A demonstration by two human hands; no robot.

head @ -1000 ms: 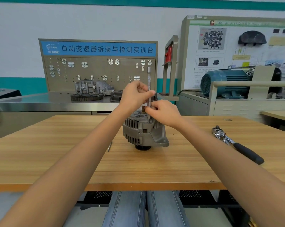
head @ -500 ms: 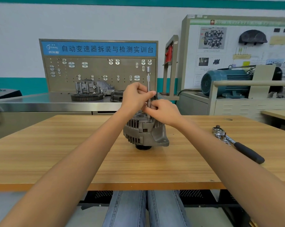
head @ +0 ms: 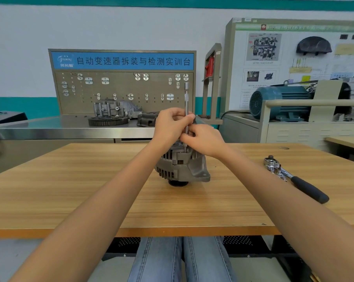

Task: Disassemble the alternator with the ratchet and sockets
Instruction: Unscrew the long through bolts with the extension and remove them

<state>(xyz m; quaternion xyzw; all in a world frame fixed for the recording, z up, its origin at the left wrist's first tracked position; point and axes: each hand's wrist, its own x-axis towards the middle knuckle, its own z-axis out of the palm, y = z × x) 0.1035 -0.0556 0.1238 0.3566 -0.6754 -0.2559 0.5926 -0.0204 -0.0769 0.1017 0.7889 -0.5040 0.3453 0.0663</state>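
A wooden bench fills the foreground, and a person sits at its near edge with both bare arms stretched forward. Toward the right edge of the bench lies a ratchet, chrome head away from the person, black handle angled toward the near right corner, well apart from both hands. Behind the bench stands a steel counter with a pegboard under a blue sign, a gear housing, and farther right a blue electric motor. The alternator sits near the middle of the bench, ribbed grey casing facing the person. A slim extension bar rises upright from its top. The left hand pinches the bar partway up; the right hand curls around its lower part, just above the casing, hiding where bar meets alternator.
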